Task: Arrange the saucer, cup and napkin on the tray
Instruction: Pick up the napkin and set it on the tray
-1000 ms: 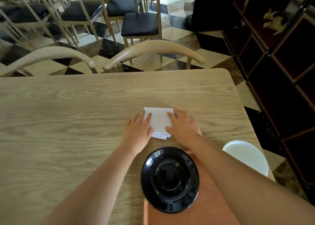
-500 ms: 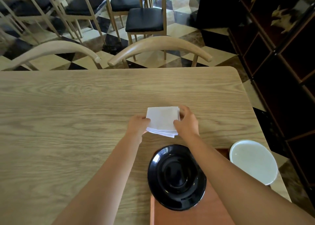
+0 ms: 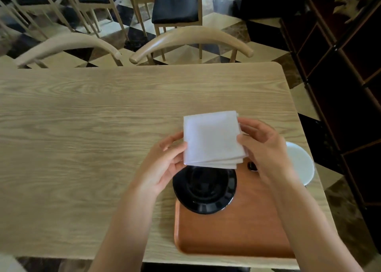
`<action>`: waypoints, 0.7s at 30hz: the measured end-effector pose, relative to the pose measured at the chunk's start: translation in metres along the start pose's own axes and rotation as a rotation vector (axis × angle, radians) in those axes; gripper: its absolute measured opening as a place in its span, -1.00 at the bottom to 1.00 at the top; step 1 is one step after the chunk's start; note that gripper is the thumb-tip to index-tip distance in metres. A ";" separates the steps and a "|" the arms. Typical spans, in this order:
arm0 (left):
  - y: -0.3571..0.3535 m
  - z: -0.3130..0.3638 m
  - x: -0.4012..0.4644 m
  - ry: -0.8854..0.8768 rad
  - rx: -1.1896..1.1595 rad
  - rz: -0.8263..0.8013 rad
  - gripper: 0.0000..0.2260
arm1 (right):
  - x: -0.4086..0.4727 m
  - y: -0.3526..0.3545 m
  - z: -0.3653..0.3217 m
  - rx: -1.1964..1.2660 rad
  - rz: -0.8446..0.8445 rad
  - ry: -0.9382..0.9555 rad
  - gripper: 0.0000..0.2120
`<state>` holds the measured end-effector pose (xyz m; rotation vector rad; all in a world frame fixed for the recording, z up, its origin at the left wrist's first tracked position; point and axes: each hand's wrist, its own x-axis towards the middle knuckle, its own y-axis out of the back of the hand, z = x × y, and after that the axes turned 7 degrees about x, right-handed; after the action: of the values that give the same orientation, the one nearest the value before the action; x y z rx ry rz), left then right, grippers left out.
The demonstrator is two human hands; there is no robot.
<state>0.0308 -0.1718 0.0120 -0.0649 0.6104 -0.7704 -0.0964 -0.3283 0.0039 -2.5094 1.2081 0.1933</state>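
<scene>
A folded white napkin (image 3: 212,139) is held up in the air over the far end of the brown tray (image 3: 237,236). My left hand (image 3: 162,168) pinches its left edge and my right hand (image 3: 266,150) grips its right edge. Under the napkin a black saucer (image 3: 204,191) lies on the tray's far left corner, overhanging the rim a little. A small dark hole (image 3: 252,166) shows in the tray near my right wrist. No cup is visible unless it is the white round object (image 3: 301,162) at the table's right edge, partly hidden by my right hand.
The light wooden table (image 3: 82,148) stretches left and away from the tray. Two curved chair backs (image 3: 191,38) stand against its far edge, with more chairs behind. A dark wooden shelf unit (image 3: 340,75) runs along the right side.
Both hands went from pressing the napkin flat on the table to gripping its edges and lifting it toward me, over the saucer. The view has tilted, showing more of the tray.
</scene>
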 end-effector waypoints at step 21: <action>-0.103 -0.180 -0.069 -0.409 0.965 0.074 -0.68 | -0.120 0.152 0.060 -0.572 0.252 0.053 -0.72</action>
<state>-0.1697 -0.1713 -0.0745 0.6685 -0.1849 -0.8804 -0.2885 -0.3060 -0.0571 -2.8271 1.6843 0.6171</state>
